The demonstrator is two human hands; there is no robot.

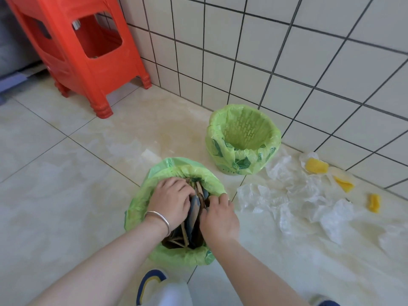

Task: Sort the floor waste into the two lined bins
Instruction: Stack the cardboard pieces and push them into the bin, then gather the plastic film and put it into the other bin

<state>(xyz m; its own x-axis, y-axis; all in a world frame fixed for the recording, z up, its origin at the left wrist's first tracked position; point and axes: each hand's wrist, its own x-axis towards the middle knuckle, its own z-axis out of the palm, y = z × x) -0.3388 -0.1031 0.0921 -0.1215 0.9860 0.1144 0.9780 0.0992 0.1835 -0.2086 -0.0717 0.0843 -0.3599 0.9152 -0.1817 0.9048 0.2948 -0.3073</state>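
Both forearms are bare, with no sleeves in view. The left hand (171, 200) carries one plain silver bangle (159, 219) at the wrist, a thin smooth band with no visible markings. The right hand (218, 219) carries no ornament. At 6 o'clock, white trousers (170, 292) show at the knee. Beside them sits a white shoe (150, 283) bearing curved blue and yellow stripes.
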